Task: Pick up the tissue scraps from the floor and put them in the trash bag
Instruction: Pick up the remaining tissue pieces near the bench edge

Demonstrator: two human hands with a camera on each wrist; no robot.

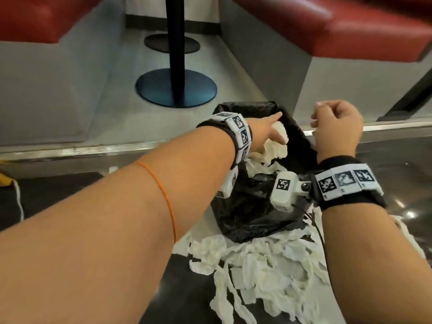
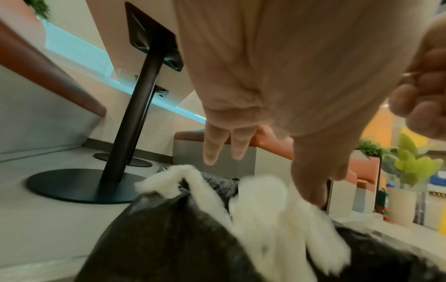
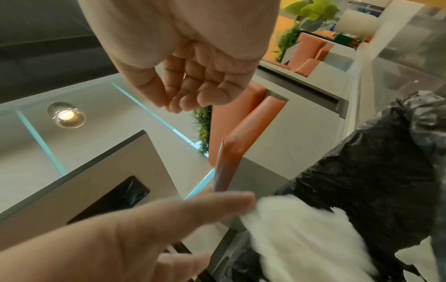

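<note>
Scraps (image 1: 257, 265) of white tissue lie in a loose pile on the dark floor (image 1: 70, 202), directly in front of the black bag (image 1: 252, 206). The bag stands open against the raised step (image 1: 70, 150). More tissue (image 1: 112, 141) drapes over the bag's near rim below the left hand (image 1: 105, 132). The left hand reaches over the mouth of the bag with fingers (image 2: 212, 150) extended and spread, released, holding nothing; the tissue just beneath it is blurred. The right hand (image 1: 336, 127) hovers just right of the bag, fingers (image 3: 193, 91) curled loosely inward; it grasps nothing. Beyond the bag stands a black table post (image 1: 176, 50) on a round base (image 1: 154, 90), between red seats (image 1: 327, 24).
</note>
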